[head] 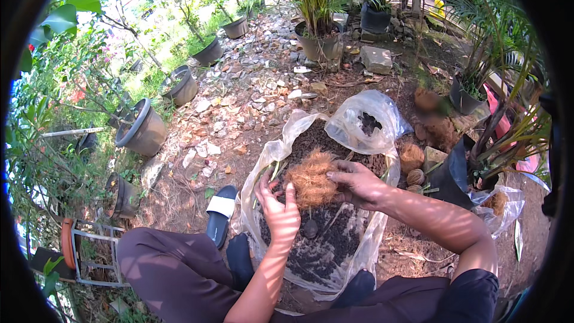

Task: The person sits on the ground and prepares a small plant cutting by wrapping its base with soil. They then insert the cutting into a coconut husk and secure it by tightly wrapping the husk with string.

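Note:
Between my two hands is a clump of brown coconut fibre (312, 179), above an opened clear plastic sheet or bag (269, 154) spread on the ground. My right hand (354, 184) grips the clump's right side with thumb and fingers. Against its lower left edge rests my left hand (279, 202), fingers curled up and thumb raised; its far fingers are partly hidden. Dark soil (323, 251) covers the plastic, and a small dark round lump (310, 229) lies in it below the fibre. Behind, a bunched clear plastic bag (358, 121) shows dark soil through its opening.
To the right lie a fibrous husk ball (411, 158), a brown nut-like ball (415, 176) and a black grow bag (453, 175) with a plant. A black slipper (222, 215) with a white strap is left of the plastic. Several pots, including a grey one (142, 128), line the stony ground.

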Available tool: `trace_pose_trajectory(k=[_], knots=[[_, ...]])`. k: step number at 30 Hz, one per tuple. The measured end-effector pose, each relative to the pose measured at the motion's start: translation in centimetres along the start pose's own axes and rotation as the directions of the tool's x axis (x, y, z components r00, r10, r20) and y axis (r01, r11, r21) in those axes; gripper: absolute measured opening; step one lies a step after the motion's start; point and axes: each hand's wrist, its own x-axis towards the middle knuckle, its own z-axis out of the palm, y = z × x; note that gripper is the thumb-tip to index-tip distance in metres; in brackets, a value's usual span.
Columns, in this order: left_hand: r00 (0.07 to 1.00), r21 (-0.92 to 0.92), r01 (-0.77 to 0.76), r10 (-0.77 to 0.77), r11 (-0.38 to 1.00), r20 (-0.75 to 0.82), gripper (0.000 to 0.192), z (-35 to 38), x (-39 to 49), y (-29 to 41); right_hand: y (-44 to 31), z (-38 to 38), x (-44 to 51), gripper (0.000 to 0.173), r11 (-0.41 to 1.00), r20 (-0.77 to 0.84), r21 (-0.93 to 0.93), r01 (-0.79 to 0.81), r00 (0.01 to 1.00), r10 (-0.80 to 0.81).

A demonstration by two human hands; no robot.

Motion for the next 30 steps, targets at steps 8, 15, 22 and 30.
trace_pose_trajectory(k=[8, 15, 22, 30], knots=[[0.849, 0.095, -0.184, 0.11, 0.978, 0.516, 0.056, -4.9, 0.4, 6.3, -1.0, 2.0, -2.1, 0.061, 1.0, -0.019, 0.015, 0.001, 1.0, -0.001], [0.79, -0.454, 0.531, -0.224, 0.715, 0.571, 0.039, -7.4, 0.6, 7.8, -2.8, 3.0, -3.2, 0.088, 0.59, 0.167, -0.779, 0.215, 0.977, -0.135], [0.814, -0.42, 0.536, -0.315, 0.732, 0.488, 0.046, -8.0, -0.3, 6.6, -1.5, 4.8, -3.0, 0.075, 0.695, 0.167, -0.69, 0.202, 0.979, -0.119], [0.732, -0.383, 0.647, -0.397, 0.66, 0.553, 0.038, -6.9, -1.6, 4.4, 1.3, 4.4, -3.4, 0.08, 0.715, -0.088, -0.686, 0.136, 0.96, -0.267]])
